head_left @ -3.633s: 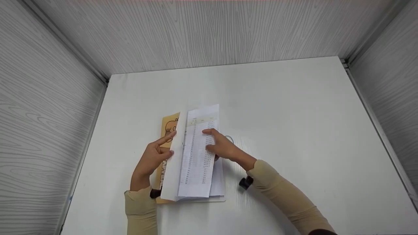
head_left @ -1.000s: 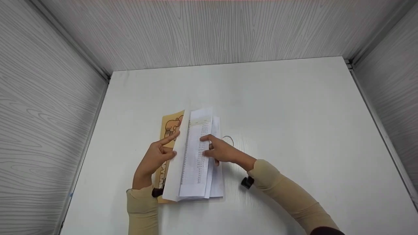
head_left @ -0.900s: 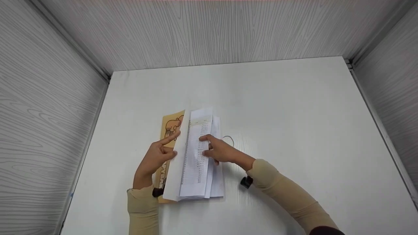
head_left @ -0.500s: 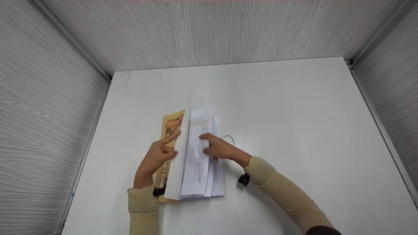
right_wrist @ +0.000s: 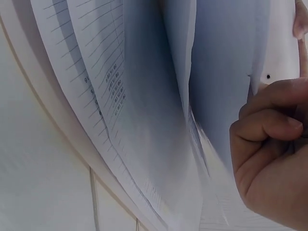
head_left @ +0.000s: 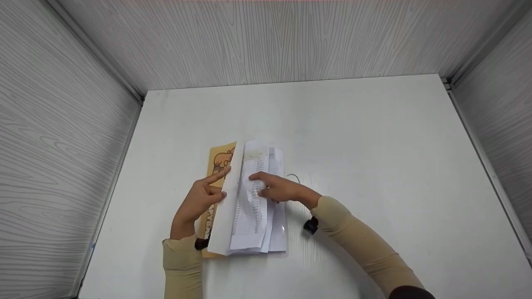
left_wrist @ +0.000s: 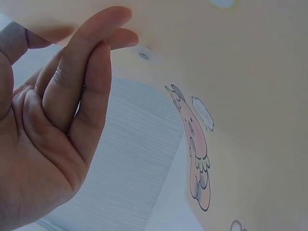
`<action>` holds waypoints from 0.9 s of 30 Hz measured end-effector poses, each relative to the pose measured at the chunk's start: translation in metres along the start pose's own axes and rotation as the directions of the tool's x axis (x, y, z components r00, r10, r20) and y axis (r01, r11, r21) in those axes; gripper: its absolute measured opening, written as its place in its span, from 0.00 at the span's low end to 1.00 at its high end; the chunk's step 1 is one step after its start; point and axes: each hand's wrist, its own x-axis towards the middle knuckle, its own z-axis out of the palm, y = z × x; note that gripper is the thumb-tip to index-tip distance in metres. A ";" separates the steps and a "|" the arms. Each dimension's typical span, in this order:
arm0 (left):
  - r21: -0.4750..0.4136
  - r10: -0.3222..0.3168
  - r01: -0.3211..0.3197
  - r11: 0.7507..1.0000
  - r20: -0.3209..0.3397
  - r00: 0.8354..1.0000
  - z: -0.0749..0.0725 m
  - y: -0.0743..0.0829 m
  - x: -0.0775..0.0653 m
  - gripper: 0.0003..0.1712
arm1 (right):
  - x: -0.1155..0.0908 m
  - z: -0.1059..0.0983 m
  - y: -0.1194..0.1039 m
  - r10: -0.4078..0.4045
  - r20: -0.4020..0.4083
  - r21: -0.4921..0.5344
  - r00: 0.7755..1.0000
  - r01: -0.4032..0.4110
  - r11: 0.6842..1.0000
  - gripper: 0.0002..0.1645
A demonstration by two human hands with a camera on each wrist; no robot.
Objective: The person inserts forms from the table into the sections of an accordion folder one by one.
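A notebook (head_left: 222, 157) with a yellow cartoon-printed cover lies opened on the table in the head view. My left hand (head_left: 197, 203) pinches the raised cover along its edge; the left wrist view shows curled fingers (left_wrist: 89, 62) behind the pale orange printed cover (left_wrist: 231, 134). My right hand (head_left: 279, 189) pinches a lined page (head_left: 245, 238) near its right edge, thumb and index finger on the printed face. That page bends and wrinkles under the fingers. Several more pages (right_wrist: 139, 96) fan out beneath it in the right wrist view, beside the right hand's curled fingers (right_wrist: 269, 127).
A thin loop (head_left: 294, 176) shows at the notebook's right side, partly behind the right hand. The white table (head_left: 374, 145) spreads around the notebook. Grey wood-grain panels (head_left: 270, 41) enclose it at the back and both sides. A black wrist camera (head_left: 311, 225) hangs below the right sleeve.
The right hand has shifted slightly left, and the page it pinches has gone from fairly flat to buckled. Pages behind have spread out on the right. The left hand has hardly moved.
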 end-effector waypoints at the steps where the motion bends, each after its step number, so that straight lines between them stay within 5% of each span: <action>1: 0.001 0.000 0.000 1.000 0.000 1.000 0.000 0.000 0.000 0.37 | 0.000 -0.001 0.001 -0.003 0.007 0.006 1.000 0.003 1.000 0.30; 10: 0.008 -0.001 0.001 1.000 0.014 1.000 0.001 0.000 0.002 0.37 | 0.008 -0.005 0.004 -0.018 0.039 0.039 0.999 0.016 0.999 0.30; 27: 0.012 0.004 -0.005 1.000 0.013 1.000 0.002 0.000 0.001 0.37 | 0.015 0.000 0.010 -0.002 -0.044 0.036 0.999 0.004 0.999 0.33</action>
